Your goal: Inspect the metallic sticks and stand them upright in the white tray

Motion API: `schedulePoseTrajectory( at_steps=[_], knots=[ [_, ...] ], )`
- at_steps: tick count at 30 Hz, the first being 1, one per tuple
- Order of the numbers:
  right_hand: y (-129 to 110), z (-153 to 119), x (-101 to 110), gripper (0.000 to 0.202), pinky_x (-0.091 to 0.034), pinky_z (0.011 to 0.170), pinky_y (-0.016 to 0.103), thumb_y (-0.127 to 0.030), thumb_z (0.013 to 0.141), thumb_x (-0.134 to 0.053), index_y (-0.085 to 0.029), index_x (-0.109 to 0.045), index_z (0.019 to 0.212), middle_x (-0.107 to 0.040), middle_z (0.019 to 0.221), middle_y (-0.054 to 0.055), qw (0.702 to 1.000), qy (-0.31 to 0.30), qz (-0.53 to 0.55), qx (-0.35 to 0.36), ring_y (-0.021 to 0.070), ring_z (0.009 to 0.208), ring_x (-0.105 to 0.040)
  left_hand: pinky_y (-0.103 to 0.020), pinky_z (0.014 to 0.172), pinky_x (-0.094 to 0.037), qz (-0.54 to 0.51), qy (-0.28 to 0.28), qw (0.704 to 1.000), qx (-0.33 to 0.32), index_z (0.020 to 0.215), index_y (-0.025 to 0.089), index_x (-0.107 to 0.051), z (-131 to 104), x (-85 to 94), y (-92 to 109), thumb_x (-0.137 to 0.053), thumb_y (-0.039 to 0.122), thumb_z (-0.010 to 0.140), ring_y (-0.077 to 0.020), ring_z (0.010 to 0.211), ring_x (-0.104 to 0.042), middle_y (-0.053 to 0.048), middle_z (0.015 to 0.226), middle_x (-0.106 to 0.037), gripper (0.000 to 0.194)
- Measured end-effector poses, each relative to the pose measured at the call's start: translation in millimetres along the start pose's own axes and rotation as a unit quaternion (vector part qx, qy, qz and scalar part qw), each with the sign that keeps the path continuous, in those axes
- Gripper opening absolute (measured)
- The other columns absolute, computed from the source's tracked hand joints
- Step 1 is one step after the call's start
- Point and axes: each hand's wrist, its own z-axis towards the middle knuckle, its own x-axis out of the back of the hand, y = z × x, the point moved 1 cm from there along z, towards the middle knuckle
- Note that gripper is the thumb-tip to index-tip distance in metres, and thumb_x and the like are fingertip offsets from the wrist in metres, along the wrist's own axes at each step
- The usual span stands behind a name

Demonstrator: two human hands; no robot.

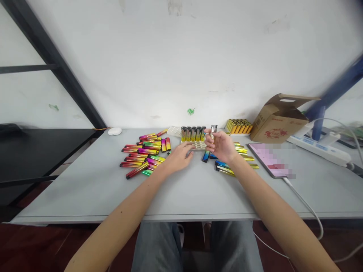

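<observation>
Head view: your right hand [223,148], fingers clamped on a lighter [213,129] above the tabletop [195,196]. Your left hand [178,156] beside the tray [200,145], fingers apart; a bump from it could tilt the tray, toppling the standing lighters [193,134].

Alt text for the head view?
The right hand holds a lighter nearly upright near a white tray bearing a row of upright lighters; the left hand is at the tray's left end. Loose lighters lie on both sides on a gray table, with an open cardboard box and a tablet at right.
</observation>
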Motion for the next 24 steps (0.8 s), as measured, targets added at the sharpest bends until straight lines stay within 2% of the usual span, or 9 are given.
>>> schedulePoseTrajectory(
  at_steps=[4,8,13,18,21,24],
  knots=[
    [4,2,2,0.031,-0.045,0.05,0.026,-0.03,0.078,-0.043,-0.019,-0.062,0.099,-0.06,0.073,0.002,0.999,-0.024,0.034,-0.023,0.0145,0.059,-0.053,-0.041,0.101,-0.046,-0.002,0.04,0.999,-0.009,0.109,0.016,-0.063,-1,3.2,0,-0.043,0.023,0.093,-0.0233,0.112,-0.059,-0.011,0.121,-0.061,0.027],
    [6,4,4,0.038,-0.052,0.064,0.033,-0.034,0.083,-0.037,-0.017,-0.062,0.106,-0.069,0.088,0.007,0.998,-0.05,0.037,-0.024,0.0191,0.075,-0.062,-0.04,0.097,-0.047,0.002,0.06,0.998,-0.007,0.106,0.016,-0.064,-1,5.8,2,-0.044,0.022,0.092,-0.023,0.106,-0.06,-0.011,0.116,-0.062,0.025],
    [9,7,7,0.032,-0.053,0.07,0.032,-0.033,0.088,-0.039,-0.019,-0.064,0.103,-0.071,0.09,0.005,0.999,-0.034,0.006,-0.01,0.018,0.077,-0.064,-0.04,0.097,-0.047,0.0,0.074,0.997,0.003,0.105,0.017,-0.064,-2,6.6,5,-0.044,0.022,0.092,-0.0229,0.106,-0.06,-0.01,0.114,-0.062,0.024],
    [12,9,9,0.023,-0.051,0.075,0.032,-0.039,0.085,-0.053,-0.024,-0.065,0.098,-0.071,0.091,0.002,0.999,-0.005,-0.044,0.016,0.017,0.078,-0.064,-0.04,0.095,-0.047,-0.019,0.069,0.997,0.011,0.105,0.018,-0.065,-2,7.2,7,-0.044,0.023,0.092,-0.0224,0.105,-0.061,-0.009,0.113,-0.063,0.024],
    [14,9,9,0.021,-0.049,0.086,0.033,-0.041,0.081,-0.064,-0.024,-0.065,0.094,-0.072,0.093,0.002,0.993,0.011,-0.097,0.065,0.0181,0.088,-0.065,-0.039,0.094,-0.048,-0.045,0.062,0.997,0.017,0.106,0.018,-0.064,-1,8.3,10,-0.044,0.025,0.092,-0.0224,0.104,-0.061,-0.009,0.112,-0.065,0.025],
    [16,8,7,0.022,-0.044,0.095,0.035,-0.042,0.079,-0.069,-0.023,-0.064,0.09,-0.073,0.098,0.003,0.979,0.003,-0.169,0.117,0.0185,0.096,-0.064,-0.039,0.093,-0.049,-0.096,0.066,0.992,0.042,0.109,0.017,-0.063,0,9.3,15,-0.047,0.03,0.092,-0.0223,0.103,-0.063,-0.01,0.112,-0.066,0.026]
  ],
)
